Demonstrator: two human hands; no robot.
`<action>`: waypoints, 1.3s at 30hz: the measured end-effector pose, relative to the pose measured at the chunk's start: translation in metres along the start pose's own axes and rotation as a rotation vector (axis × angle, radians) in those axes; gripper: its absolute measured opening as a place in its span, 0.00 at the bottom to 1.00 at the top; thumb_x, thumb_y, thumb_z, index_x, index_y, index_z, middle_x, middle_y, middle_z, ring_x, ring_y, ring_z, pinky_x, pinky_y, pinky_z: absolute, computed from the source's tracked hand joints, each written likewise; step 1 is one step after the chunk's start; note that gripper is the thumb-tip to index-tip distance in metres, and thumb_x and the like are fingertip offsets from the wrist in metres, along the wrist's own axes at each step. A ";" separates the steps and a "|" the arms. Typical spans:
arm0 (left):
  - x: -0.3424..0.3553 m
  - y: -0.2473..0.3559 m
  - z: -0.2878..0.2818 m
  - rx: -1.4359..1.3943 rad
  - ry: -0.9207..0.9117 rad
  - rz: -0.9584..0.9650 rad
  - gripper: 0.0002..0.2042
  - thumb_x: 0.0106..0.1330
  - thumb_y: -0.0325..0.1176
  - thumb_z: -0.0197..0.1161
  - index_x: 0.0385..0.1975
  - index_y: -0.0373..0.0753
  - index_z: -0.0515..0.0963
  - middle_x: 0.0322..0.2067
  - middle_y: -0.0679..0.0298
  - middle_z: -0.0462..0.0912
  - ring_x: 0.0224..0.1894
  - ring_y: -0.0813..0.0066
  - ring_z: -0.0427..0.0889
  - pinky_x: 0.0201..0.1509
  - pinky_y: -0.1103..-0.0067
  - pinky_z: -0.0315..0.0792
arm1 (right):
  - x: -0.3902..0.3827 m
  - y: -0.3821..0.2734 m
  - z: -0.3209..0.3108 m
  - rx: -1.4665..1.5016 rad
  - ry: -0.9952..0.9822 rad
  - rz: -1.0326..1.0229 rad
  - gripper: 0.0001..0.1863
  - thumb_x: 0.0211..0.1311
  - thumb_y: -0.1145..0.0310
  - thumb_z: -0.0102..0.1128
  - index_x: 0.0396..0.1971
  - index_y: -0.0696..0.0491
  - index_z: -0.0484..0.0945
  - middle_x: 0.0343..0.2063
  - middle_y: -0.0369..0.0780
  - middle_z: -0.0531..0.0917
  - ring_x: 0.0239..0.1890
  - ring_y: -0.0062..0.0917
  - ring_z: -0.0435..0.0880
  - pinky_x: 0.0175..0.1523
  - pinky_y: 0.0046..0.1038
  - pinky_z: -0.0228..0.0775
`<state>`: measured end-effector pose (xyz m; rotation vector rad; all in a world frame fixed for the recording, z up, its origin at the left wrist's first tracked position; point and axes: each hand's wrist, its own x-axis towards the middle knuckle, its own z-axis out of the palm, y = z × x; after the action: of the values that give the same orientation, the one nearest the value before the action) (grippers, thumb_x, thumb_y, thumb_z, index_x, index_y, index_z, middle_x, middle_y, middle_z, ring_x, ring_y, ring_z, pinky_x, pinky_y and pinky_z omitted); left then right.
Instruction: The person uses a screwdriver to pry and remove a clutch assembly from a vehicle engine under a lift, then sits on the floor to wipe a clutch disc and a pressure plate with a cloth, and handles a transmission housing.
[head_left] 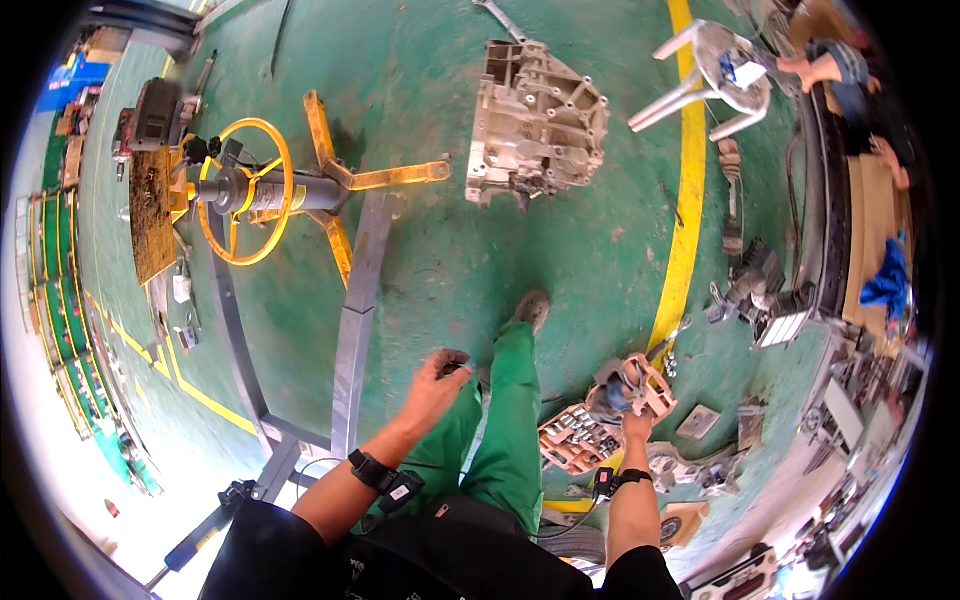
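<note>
My left hand (442, 376) is in front of my left thigh, its fingers curled in around something small and dark that I cannot make out. On the right, my right hand (636, 427) reaches down to an orange socket-set case (583, 462) lying opened on the floor. A grey-blue cloth-like bundle (612, 396) rests in the upper part of the case, right at that hand. The right fingers are mostly hidden, so their grip does not show. Rows of metal sockets (590, 436) fill the lower half.
A metal gearbox housing (540, 125) sits ahead on the green floor. To the left stands a grey-and-yellow stand with a yellow handwheel (286, 190) and grey steel legs (352, 370). A white stool (735, 80) is at far right, with loose metal parts (755, 285) below it.
</note>
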<state>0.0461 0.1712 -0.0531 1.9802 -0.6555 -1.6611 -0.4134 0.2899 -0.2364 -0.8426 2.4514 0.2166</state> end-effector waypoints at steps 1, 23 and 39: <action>0.010 0.004 0.001 -0.003 0.014 0.006 0.14 0.63 0.29 0.60 0.47 0.32 0.76 0.39 0.64 0.79 0.41 0.78 0.76 0.45 0.80 0.72 | 0.014 -0.013 -0.005 -0.021 -0.023 -0.014 0.32 0.49 0.53 0.63 0.51 0.59 0.74 0.47 0.52 0.81 0.50 0.46 0.80 0.57 0.41 0.69; 0.275 0.006 -0.065 -0.598 0.024 -0.379 0.12 0.65 0.31 0.58 0.46 0.33 0.75 0.39 0.65 0.78 0.43 0.78 0.76 0.46 0.79 0.69 | 0.173 -0.786 0.038 -0.119 0.284 -0.944 0.29 0.60 0.53 0.59 0.57 0.56 0.71 0.53 0.52 0.77 0.56 0.47 0.75 0.61 0.40 0.65; 0.367 0.006 -0.033 -0.837 0.098 -0.491 0.08 0.65 0.27 0.58 0.41 0.36 0.75 0.35 0.67 0.78 0.39 0.82 0.75 0.42 0.82 0.69 | 0.191 -0.811 0.089 -0.250 0.322 -1.077 0.31 0.59 0.54 0.59 0.55 0.63 0.72 0.52 0.55 0.76 0.56 0.49 0.74 0.61 0.38 0.64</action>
<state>0.1343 -0.0633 -0.3237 1.6131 0.5494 -1.6769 -0.0065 -0.4246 -0.3971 -2.2851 1.8854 -0.0259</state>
